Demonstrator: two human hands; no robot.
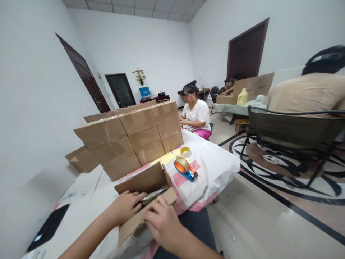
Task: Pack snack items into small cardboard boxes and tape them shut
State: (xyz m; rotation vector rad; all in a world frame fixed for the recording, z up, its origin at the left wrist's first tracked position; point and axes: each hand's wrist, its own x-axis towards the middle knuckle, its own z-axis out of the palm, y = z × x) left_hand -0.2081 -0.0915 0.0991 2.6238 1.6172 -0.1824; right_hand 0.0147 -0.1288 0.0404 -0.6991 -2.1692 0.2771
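An open cardboard box (144, 178) stands at the near edge of the table, its front flap (134, 227) folded out towards me. Inside lies a shiny clear-wrapped item (155, 195), mostly hidden by the box walls and my hands. My left hand (126, 205) reaches over the box's left side, fingers stretched out onto the contents. With bent fingers, my right hand (163, 220) grips the front flap near its right end. Just beyond the box's right side rests a tape dispenser (185, 169) with an orange core and blue body.
Taped cardboard boxes (142, 138) are stacked at the back of the cloth-covered table (215, 162). A yellow tape roll (185, 150) lies beyond the dispenser, a black flat object (50, 226) at left. One person (198, 113) sits across the table; others sit at right.
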